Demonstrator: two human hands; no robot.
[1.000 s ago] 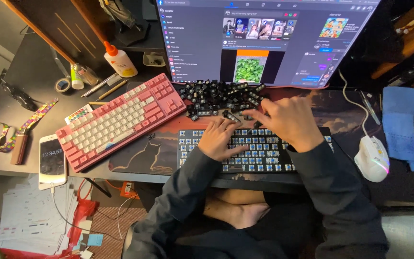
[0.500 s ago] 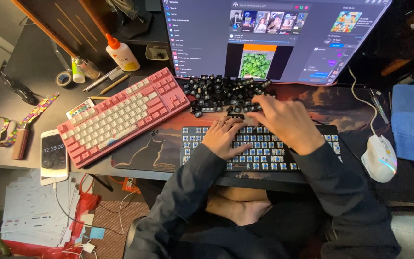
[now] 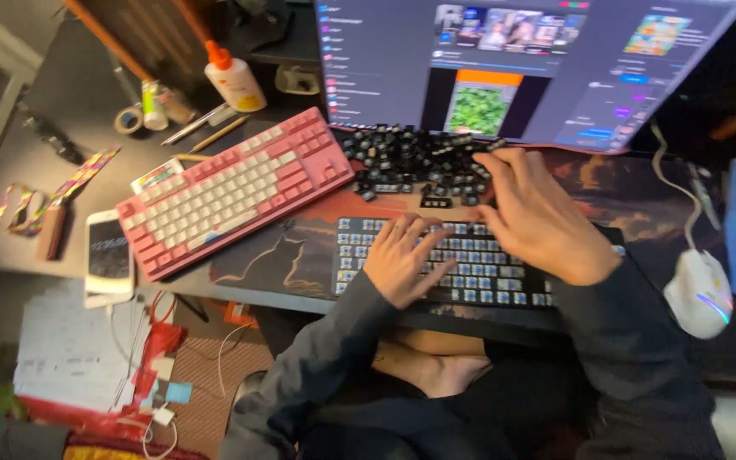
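From the head camera, looking down: my left hand (image 3: 402, 260) lies flat and open on the dark keyboard (image 3: 470, 264), fingers spread over its bare blue switches (most of the caps are off), gripping nothing. My right hand (image 3: 538, 217) is above the keyboard's upper edge, fingers curled toward the pile of black keycaps (image 3: 411, 158) that sits just behind the board; the fingertips touch or nearly touch the pile's right end, and motion blur keeps me from telling whether they pinch a cap. The keyboard rests on a desk mat (image 3: 287, 255) with a cat silhouette, at the front edge of the desk (image 3: 53, 170).

To the left of the pile, a pink keyboard (image 3: 232, 192) lies at an angle, one corner on the mat. A phone (image 3: 109, 255) lies beside its lower left end. Farther back stand a glue bottle (image 3: 233, 78) with an orange tip, a roll of tape (image 3: 129, 119) and some pens (image 3: 206, 128). The monitor (image 3: 521, 60) stands behind the keycaps, lit. A white mouse (image 3: 698, 294) sits well to my right.
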